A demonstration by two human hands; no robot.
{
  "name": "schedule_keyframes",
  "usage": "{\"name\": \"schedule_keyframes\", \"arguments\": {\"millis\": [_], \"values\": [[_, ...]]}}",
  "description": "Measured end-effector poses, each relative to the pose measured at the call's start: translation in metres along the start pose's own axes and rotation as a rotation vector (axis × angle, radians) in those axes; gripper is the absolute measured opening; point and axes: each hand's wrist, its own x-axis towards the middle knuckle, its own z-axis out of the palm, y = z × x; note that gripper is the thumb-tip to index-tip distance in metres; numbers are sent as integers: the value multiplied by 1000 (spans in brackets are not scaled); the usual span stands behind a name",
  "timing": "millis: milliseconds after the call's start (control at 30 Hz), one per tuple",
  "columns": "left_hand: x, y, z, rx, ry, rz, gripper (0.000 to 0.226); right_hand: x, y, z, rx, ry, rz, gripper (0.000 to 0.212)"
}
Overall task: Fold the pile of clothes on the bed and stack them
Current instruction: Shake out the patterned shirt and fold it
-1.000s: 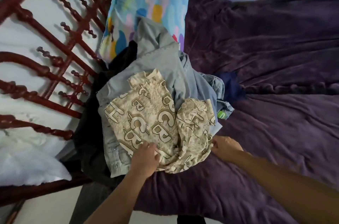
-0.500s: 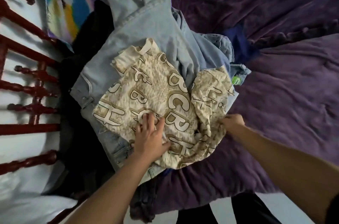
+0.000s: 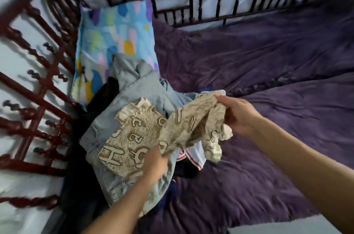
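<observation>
1. Clothes pile (image 3: 113,182) sits on the left side of the bed, hard against the dark red rail (image 3: 34,99) and overlapping the foot of the patterned pillow (image 3: 115,38). Pale jeans (image 3: 138,90) are spread across it, as they were a moment ago.
2. Left grip (image 3: 155,164) holds the near edge of the beige lettered garment (image 3: 134,138), where half a second ago it pressed flat on the cloth. Motion blur hides the fingers, so this is probably a pinch at the hem, though not certainly.
3. The left half of the beige lettered garment still lies on the jeans, but its right half has come up off the pile and hangs bunched in the air.
4. A white piece with red trim (image 3: 195,155), covered before, now shows beneath the raised cloth.
5. Right grip (image 3: 237,114) is clenched round the garment's far right corner. It is now lifted toward the open purple bedspread (image 3: 268,80) instead of resting low at the pile's edge.
6. To my eye the first item is being pulled free of the heap. Folding has not begun and nothing is stacked, and the bare bedspread on the right looks like the place to spread it.
</observation>
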Motion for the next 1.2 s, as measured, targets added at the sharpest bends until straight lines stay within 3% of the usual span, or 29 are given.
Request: {"name": "schedule_keyframes", "arguments": {"millis": [67,233,367,533,600,700,800,900,967,1100,1200], "values": [[-3,24,-40,-131,113,94,17,-26,-27,-9,-158,87,-181,23],[-28,82,-144,-129,442,348,15,-83,-93,-31,-313,232,-469,45],[-67,124,-195,-74,510,493,10,-130,-139,-24,-190,144,-545,25],[-99,149,-219,233,670,437,16,-188,-189,12,-48,-13,-583,15],[-117,163,-212,78,614,540,20,-209,-200,32,-19,-59,-529,3],[-151,188,-194,-251,328,733,39,-227,-203,65,-9,-137,-476,14],[-162,199,-184,-388,147,761,52,-235,-196,90,-52,-183,-479,24],[-152,206,-188,-403,261,708,9,-237,-190,102,-169,-266,-499,39],[-145,209,-202,-443,317,673,13,-237,-191,102,-327,-265,-592,38],[-140,215,-252,-687,308,640,20,-226,-198,76,-706,27,-931,31],[-148,231,-287,-821,331,657,34,-217,-184,50,-903,25,-1003,61]]}}
